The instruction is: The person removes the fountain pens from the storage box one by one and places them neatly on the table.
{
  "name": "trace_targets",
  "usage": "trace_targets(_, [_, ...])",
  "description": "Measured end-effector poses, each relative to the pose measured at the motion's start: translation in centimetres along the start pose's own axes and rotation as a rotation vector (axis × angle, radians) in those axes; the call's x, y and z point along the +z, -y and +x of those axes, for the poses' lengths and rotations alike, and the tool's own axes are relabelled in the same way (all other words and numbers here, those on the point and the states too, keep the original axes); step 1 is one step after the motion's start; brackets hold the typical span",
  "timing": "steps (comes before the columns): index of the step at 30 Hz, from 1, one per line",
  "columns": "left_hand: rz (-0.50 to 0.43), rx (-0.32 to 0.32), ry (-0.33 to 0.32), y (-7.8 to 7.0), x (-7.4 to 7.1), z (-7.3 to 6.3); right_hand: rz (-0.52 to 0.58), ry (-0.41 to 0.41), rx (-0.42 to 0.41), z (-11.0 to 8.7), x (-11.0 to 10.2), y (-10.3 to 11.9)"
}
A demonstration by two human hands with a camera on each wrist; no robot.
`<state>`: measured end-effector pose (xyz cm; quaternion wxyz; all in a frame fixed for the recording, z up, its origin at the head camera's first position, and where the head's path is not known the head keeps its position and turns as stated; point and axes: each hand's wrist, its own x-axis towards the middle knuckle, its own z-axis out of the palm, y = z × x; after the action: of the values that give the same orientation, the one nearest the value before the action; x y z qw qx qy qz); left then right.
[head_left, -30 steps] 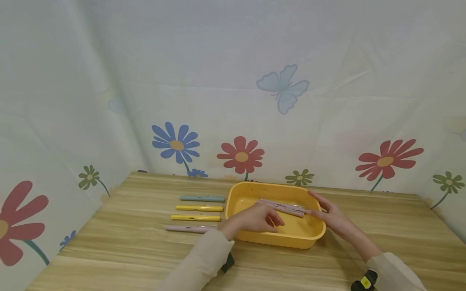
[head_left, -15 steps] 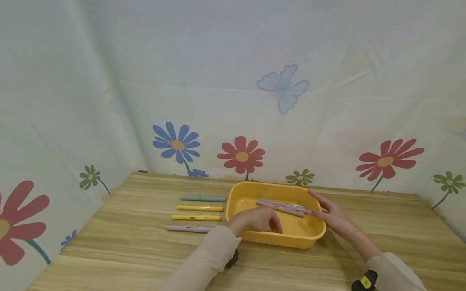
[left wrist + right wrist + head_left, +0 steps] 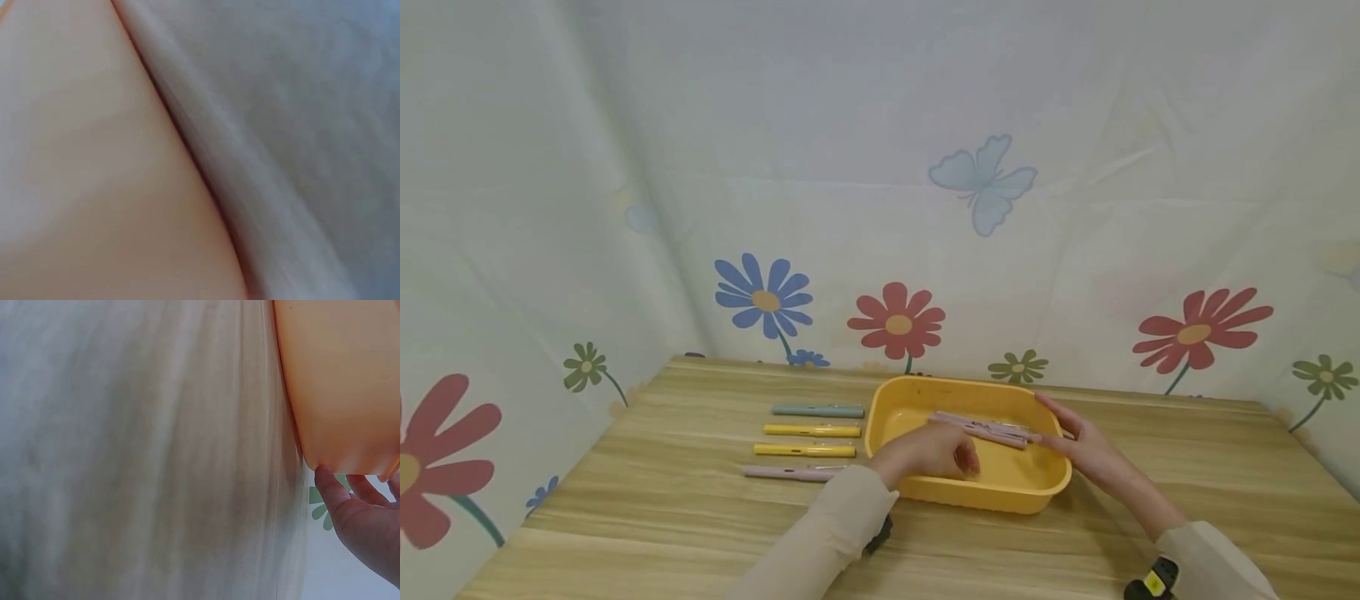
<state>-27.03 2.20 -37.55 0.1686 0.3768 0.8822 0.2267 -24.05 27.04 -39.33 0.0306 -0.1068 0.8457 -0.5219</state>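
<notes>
A yellow plastic basket (image 3: 955, 493) stands on the table, with a few light purple pens (image 3: 977, 427) lying together in it. My left hand (image 3: 928, 452) reaches over the basket's left front side, its fingers curled down inside, below the pens in the head view. Its fingertips are partly hidden, and I cannot tell whether they pinch anything. At the right end my right hand (image 3: 1086, 446) grips the basket, thumb over the rim and a finger along the outside of the back corner. The right wrist view has the right hand (image 3: 362, 515) at the basket's corner (image 3: 350, 394).
Left of the basket, a row of capped pens lies on the wooden table (image 3: 647, 500): a teal pen (image 3: 817, 411), two yellow pens (image 3: 812, 431) and a light purple pen (image 3: 790, 472). A flower-printed curtain (image 3: 820, 200) closes off the back and left. The left wrist view is mostly blurred close surfaces.
My left hand has moved slightly right and its fingers have curled down in the basket. The purple pens shifted slightly left early on. The right hand and basket stay in place.
</notes>
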Motion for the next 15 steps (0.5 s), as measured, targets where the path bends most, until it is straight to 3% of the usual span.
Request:
trace_targets(3, [0.025,-0.022,-0.095,0.3,-0.4,0.2,-0.005,-0.001,0.001,0.0,0.0,0.0])
trace_targets(5, [0.036,-0.041,-0.118,0.5,-0.8,0.3,-0.003,-0.002,0.002,0.0,0.0,0.0])
trace_targets(15, [0.198,-0.032,-0.060,1.2,-1.8,0.8,0.019,0.012,0.001,0.0,-0.1,-0.1])
